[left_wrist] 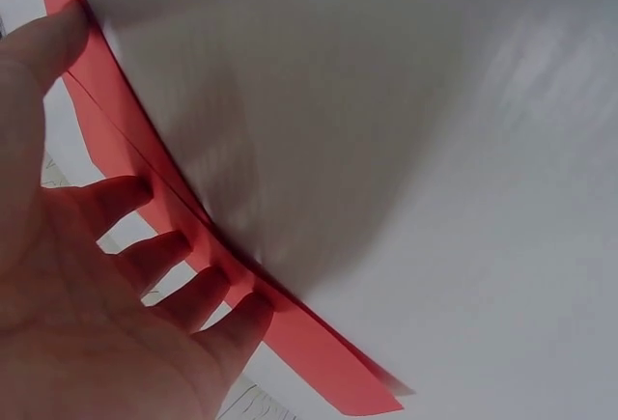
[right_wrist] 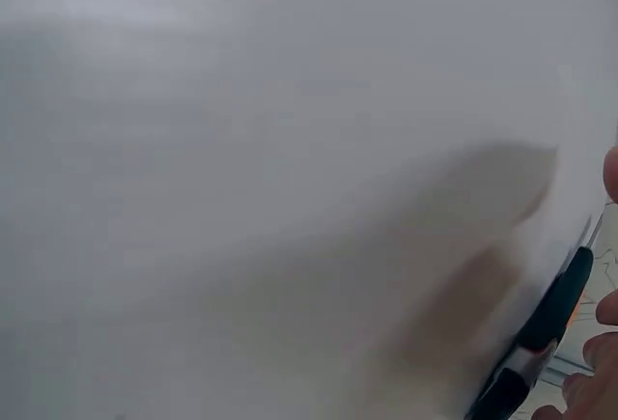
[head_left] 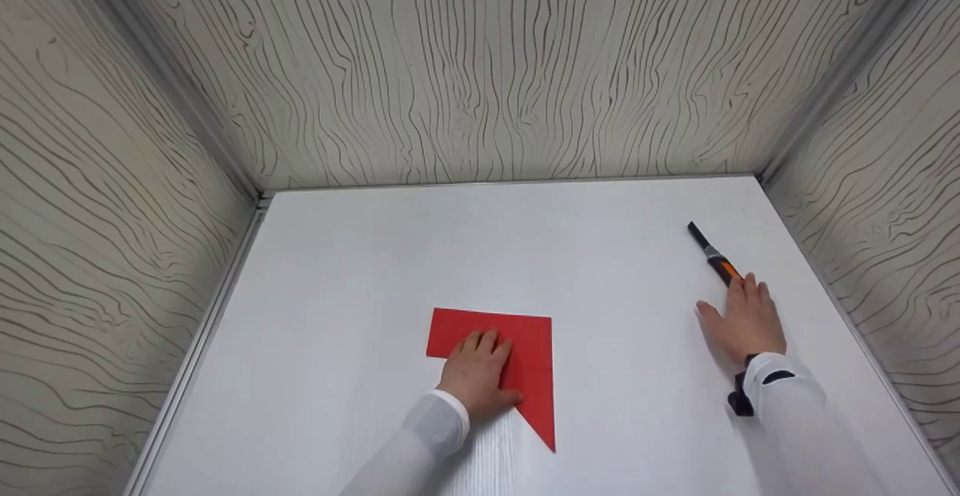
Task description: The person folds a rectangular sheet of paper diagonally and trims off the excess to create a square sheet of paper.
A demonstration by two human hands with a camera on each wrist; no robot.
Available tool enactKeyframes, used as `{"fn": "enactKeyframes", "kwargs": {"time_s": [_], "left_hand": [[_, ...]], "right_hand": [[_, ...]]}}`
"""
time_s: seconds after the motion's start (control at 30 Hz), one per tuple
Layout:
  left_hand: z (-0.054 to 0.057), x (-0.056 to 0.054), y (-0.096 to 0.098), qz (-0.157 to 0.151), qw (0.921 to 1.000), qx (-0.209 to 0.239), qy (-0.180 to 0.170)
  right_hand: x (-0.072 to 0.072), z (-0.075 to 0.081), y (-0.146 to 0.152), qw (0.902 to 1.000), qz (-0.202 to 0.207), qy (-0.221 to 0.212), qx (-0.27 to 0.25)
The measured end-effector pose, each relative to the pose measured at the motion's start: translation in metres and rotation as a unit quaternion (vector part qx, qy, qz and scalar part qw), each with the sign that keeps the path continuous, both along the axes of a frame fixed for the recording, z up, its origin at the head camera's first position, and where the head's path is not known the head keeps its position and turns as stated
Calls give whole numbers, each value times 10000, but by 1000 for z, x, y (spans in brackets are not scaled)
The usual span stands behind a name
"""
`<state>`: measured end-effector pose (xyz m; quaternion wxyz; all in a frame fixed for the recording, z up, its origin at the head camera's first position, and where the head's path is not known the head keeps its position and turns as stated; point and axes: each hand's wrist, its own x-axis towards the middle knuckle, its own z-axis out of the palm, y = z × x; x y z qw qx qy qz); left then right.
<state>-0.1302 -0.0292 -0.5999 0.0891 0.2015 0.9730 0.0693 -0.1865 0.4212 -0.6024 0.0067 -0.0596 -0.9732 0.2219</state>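
Observation:
A sheet of folded red paper [head_left: 532, 346] lies on the white table, with a pointed corner toward the near side. My left hand [head_left: 480, 376] rests on it, fingers spread and fairly straight, hiding part of its left edge. In the left wrist view the fingertips touch the red paper [left_wrist: 126, 121], and a crease line runs along it. To the right lies a utility knife [head_left: 724, 265] with a black and orange handle and a dark, narrow end pointing away. My right hand [head_left: 746, 323] is over the handle's near end, fingers extended; in the right wrist view they look apart from the knife [right_wrist: 550, 314].
The white tabletop [head_left: 337, 256] reaches back to a wood-grain patterned panel [head_left: 487, 68]. Similar panels stand at left and right, with grey metal rails [head_left: 199, 353] along the edges. A black strap with a small device [head_left: 741, 398] is on the right wrist.

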Motion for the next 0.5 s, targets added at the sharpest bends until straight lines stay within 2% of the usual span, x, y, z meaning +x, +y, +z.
{"fn": "enactKeyframes", "kwargs": {"time_s": [0.2, 0.5], "left_hand": [[0, 0, 1, -30, 10000, 55, -8], [0, 0, -2, -52, 10000, 9, -2]], "right_hand": [[9, -7, 7, 9997, -89, -236, 47], [10, -12, -8, 9999, 72, -64, 52]]}}
